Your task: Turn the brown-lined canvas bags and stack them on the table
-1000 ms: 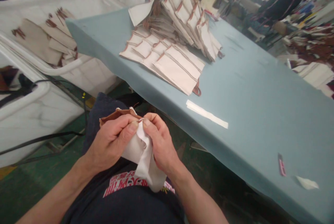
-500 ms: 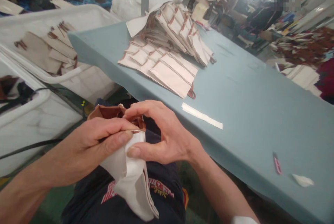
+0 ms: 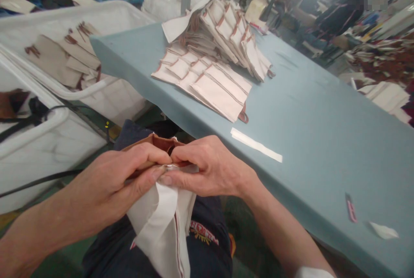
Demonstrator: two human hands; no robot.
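Observation:
Over my lap I hold a cream fabric bag (image 3: 145, 209) with a brown lining showing at its top edge. My left hand (image 3: 129, 178) pinches that edge between thumb and fingers. Right beside it, my right hand (image 3: 207, 168) grips the same edge, its thumb tip close to the left thumb. A white strip (image 3: 158, 219) hangs from under the thumbs across the bag's front. A dark brown seam line runs down the cloth. What lies between the fingertips is hidden.
A blue-green table (image 3: 304, 127) holds stacked cream pieces with brown trim (image 3: 210, 81), a white strip (image 3: 257, 144), a pink-handled cutter (image 3: 350, 207) and a fabric scrap (image 3: 384, 229). White bins (image 3: 119, 96) stand at the left, with a black cable (image 3: 42, 186) nearby.
My right hand has closed from a loose, spread hold into a pinch on the bag's edge beside my left hand. The bag has turned, and the white strip now hangs across its front.

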